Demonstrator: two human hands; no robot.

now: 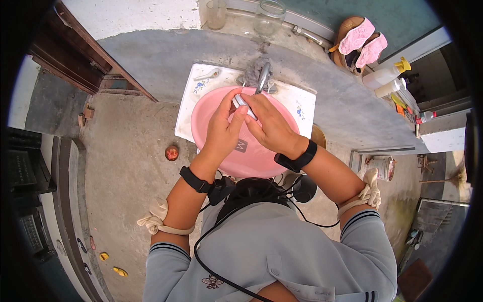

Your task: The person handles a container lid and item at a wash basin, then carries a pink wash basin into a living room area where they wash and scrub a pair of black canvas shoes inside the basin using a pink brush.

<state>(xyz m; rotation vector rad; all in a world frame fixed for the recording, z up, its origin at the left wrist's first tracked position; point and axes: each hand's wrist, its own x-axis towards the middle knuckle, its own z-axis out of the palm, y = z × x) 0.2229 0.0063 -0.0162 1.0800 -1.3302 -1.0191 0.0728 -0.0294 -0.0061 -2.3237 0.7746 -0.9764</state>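
Observation:
Over a pink plastic basin (207, 106), both of my hands close around a small whitish, elongated object (245, 107). Its kind is not clear, as fingers cover much of it. My left hand (224, 124) grips it from the left side, thumb pressed on its face. From the right, my right hand (270, 123) wraps its far end with bent fingers. Just beyond the hands curves a metal tap (263, 75). The basin rests in a white sink (187, 117) with blue flower patterns. A white spoon (208, 75) lies on the sink's far left corner.
Behind the tap sits a grey scrubbing cloth (253, 70). Along the ledge stand a glass jar (269, 19), shoes with pink insoles (355, 41) and a yellow-topped spray bottle (386, 74). A reddish round object (171, 153) is on the floor at left. Black cables (201, 251) cross my shirt.

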